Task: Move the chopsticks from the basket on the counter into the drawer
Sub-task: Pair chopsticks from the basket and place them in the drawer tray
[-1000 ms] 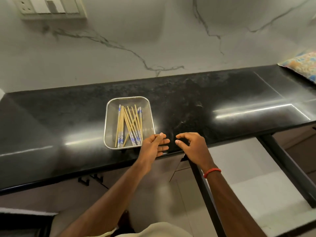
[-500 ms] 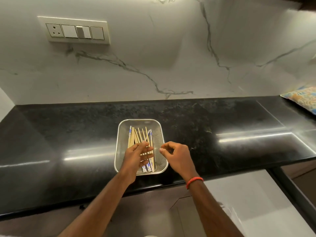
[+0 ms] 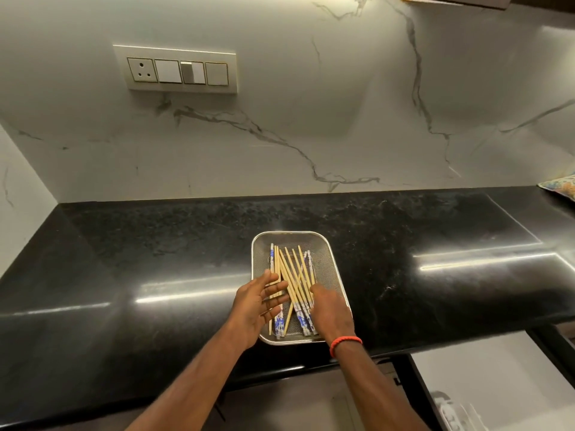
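Fingers (image 3: pixel 276 289) of the left hand (image 3: pixel 256 309) are lying straight and a little apart, palm facing right, and they are touching the left side of a loose bundle of chopsticks (image 3: pixel 294 276). The hand is staying flat rather than curling round them. Across the bundle, the right hand (image 3: pixel 330 311) is showing us its back. Its fingertips (image 3: pixel 315 290) are dipping down against the chopsticks on the right side, and we cannot tell whether they are pinching any or only touching. A red band (image 3: pixel 346 343) is circling the right wrist.

We are looking at pale wooden chopsticks with blue-and-white patterned ends. All of them are lying inside a rectangular steel mesh basket (image 3: pixel 333 259), mostly lengthwise, with a few crossing. The basket is sitting on a glossy black stone counter (image 3: pixel 155 259), close to its front edge.

Below the counter, at the lower right, a drawer (image 3: pixel 504 377) is standing pulled out, its pale floor showing, apart from the basket. Behind the counter, a white marble wall (image 3: pixel 311 126) with grey veins is carrying a switch panel (image 3: pixel 182 70) with a socket. A patterned cloth (image 3: pixel 563 189) is peeking in at the far right edge.
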